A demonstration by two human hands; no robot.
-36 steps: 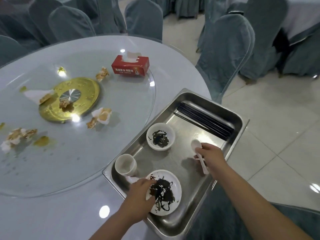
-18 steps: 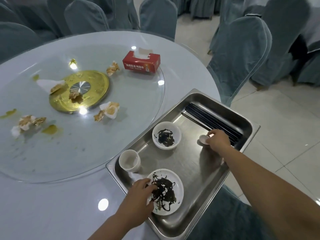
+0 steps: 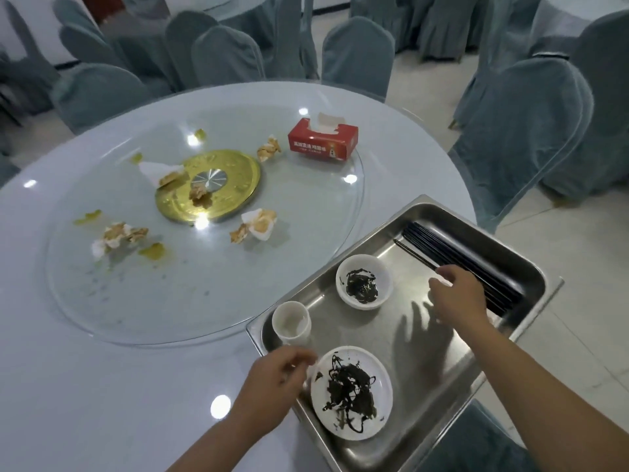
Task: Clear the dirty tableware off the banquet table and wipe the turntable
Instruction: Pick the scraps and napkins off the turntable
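Observation:
A steel tray (image 3: 408, 253) sits on the round table's right edge. It holds black chopsticks (image 3: 459, 257), a white bowl (image 3: 363, 282) with dark residue, a white cup (image 3: 291, 323) and a white plate (image 3: 352, 393) smeared dark. My right hand (image 3: 459, 298) is low over the tray beside the chopsticks, fingers curled down round a white spoon of which only a sliver shows. My left hand (image 3: 275, 376) is blurred just off the plate's left rim, fingers loosely curled, nothing seen in it. The glass turntable (image 3: 204, 284) carries soiled napkins (image 3: 258, 224) and yellow spills (image 3: 153, 250).
A red tissue box (image 3: 323, 141) stands at the turntable's far right edge. A gold hub (image 3: 207, 185) marks its centre. Covered chairs (image 3: 520, 131) ring the table, and one seat (image 3: 476, 447) lies under the tray's near corner. Tiled floor is on the right.
My right hand carried the spoon from the tray's middle up to the chopsticks and lowered there. My left hand came off the plate's rim and drew slightly left. The view rose.

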